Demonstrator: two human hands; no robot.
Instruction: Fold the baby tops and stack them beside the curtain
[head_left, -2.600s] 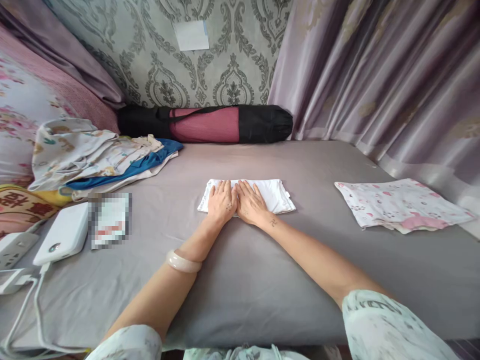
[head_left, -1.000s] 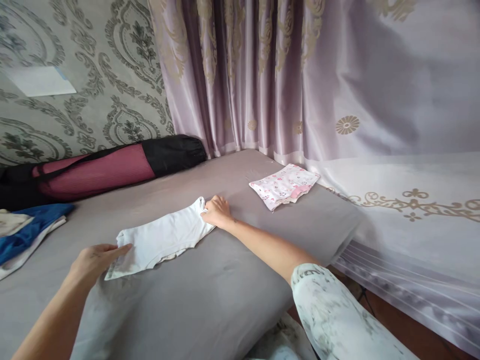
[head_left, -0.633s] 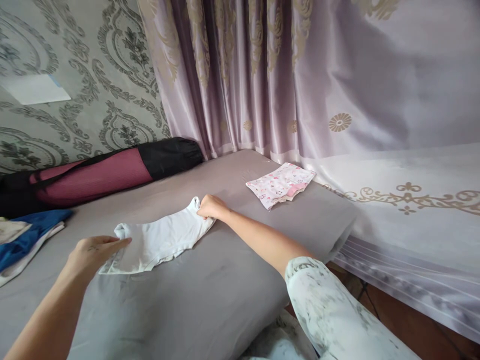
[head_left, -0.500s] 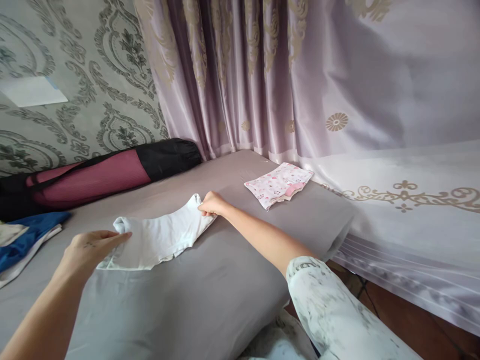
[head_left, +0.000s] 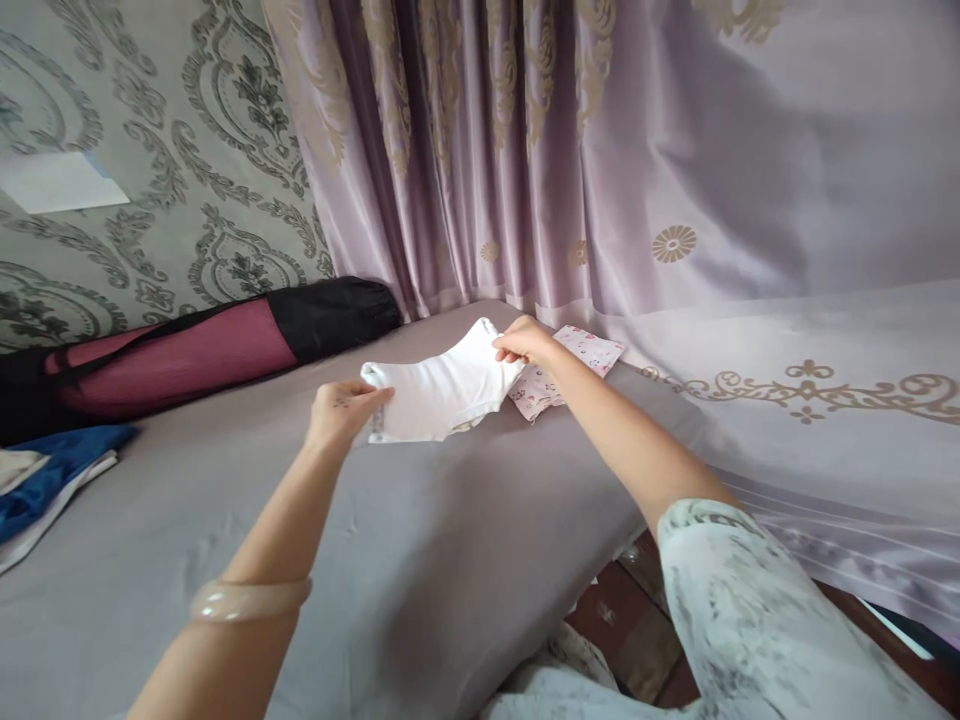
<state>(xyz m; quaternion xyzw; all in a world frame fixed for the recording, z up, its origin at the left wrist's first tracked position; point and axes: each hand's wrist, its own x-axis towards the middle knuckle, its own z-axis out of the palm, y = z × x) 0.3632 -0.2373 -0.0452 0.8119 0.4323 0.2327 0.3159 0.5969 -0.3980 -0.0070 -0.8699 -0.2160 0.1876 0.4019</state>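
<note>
A folded white garment (head_left: 442, 395) is stretched between my two hands, over the grey-sheeted bed (head_left: 300, 540). My left hand (head_left: 345, 408) pinches its left end between thumb and fingers. At the right end, my right hand (head_left: 525, 340) grips the upper corner with curled fingers. Just behind that hand lies a folded pink-and-white patterned cloth (head_left: 589, 350), partly covered by the hand and the white garment. Whether the white garment touches the patterned cloth I cannot tell. Its exact kind does not show.
A long pink and black bag (head_left: 180, 350) lies along the wall on the left. Blue and white cloth items (head_left: 60, 475) rest at the left edge. Lilac curtains (head_left: 465, 200) hang behind the bed, and tiled floor (head_left: 622, 620) shows at lower right.
Both hands have carried the white garment to the right and farther back, from the bed's left-middle to beside the patterned cloth. Both keep their grip.
</note>
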